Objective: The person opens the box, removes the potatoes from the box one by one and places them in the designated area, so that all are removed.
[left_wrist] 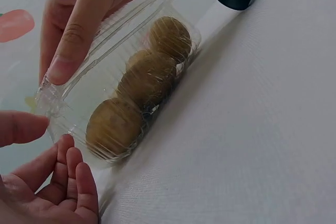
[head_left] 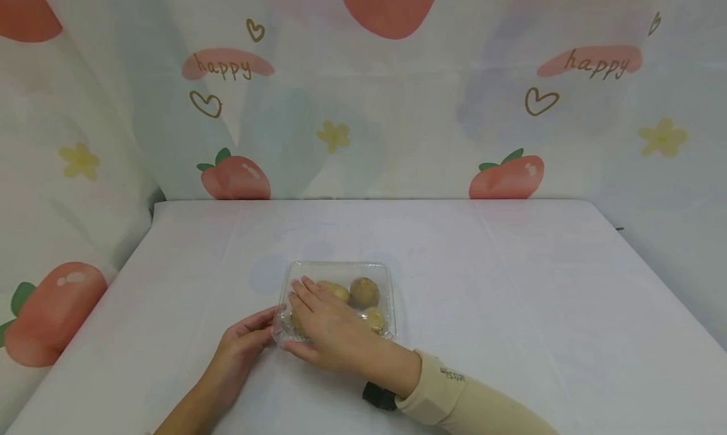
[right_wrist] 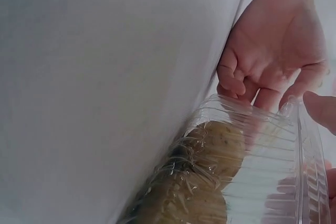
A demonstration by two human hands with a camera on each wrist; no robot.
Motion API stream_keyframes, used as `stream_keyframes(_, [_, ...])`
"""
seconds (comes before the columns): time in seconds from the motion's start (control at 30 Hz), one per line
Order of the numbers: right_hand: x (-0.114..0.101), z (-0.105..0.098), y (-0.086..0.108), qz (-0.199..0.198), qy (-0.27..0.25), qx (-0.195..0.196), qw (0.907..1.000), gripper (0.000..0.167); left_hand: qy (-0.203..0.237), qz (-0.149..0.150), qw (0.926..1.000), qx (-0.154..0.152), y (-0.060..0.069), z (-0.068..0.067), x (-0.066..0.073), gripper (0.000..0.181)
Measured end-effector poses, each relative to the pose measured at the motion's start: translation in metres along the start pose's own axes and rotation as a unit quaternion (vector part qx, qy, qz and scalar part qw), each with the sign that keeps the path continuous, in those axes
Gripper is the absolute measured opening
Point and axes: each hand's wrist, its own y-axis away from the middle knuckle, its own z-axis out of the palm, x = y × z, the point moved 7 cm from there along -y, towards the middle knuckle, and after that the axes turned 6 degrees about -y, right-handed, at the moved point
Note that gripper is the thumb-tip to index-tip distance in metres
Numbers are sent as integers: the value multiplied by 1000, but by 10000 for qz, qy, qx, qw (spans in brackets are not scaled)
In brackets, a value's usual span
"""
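A printed backdrop (head_left: pixel 397 107) stands behind and to the left and right of the work area. The table (head_left: pixel 500 309) is covered with a white cloth. A beige sleeve (head_left: pixel 477 400) covers the right forearm. The clear plastic box (head_left: pixel 318 269) sits on the table, toward the near edge and slightly left of centre in the head view. The right hand (head_left: pixel 332 327) lies across the top of the box, palm down; its fingers are extended and slightly spread, with the thumb set apart over the near edge. It rests on the box and is not curled round it. The left hand (head_left: pixel 244 346) is at the left end of the box; its fingers are relaxed and partly extended, with fingertips at the wall and thumb apart. Whether its thumb touches the box cannot be determined. The potatoes (head_left: pixel 365 293) lie inside the box; at least four are visible, partly hidden by the right hand. A black fitting (head_left: pixel 378 397) is located at the right wrist.
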Motion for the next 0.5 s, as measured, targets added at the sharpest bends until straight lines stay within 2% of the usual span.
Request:
stream_keyframes(0.17, [-2, 2, -3, 31, 198, -69, 9998, 66, 160, 164, 9990, -372, 0, 0, 2, 51])
stream_keyframes(0.3, [-3, 4, -5, 74, 429, -272, 9987, 68, 250, 266, 9974, -628, 0, -2, 2, 54])
stream_keyframes(0.5, [-6, 6, -7, 85, 731, -421, 9964, 68, 209, 131, 9959, -869, -2, -5, -1, 52])
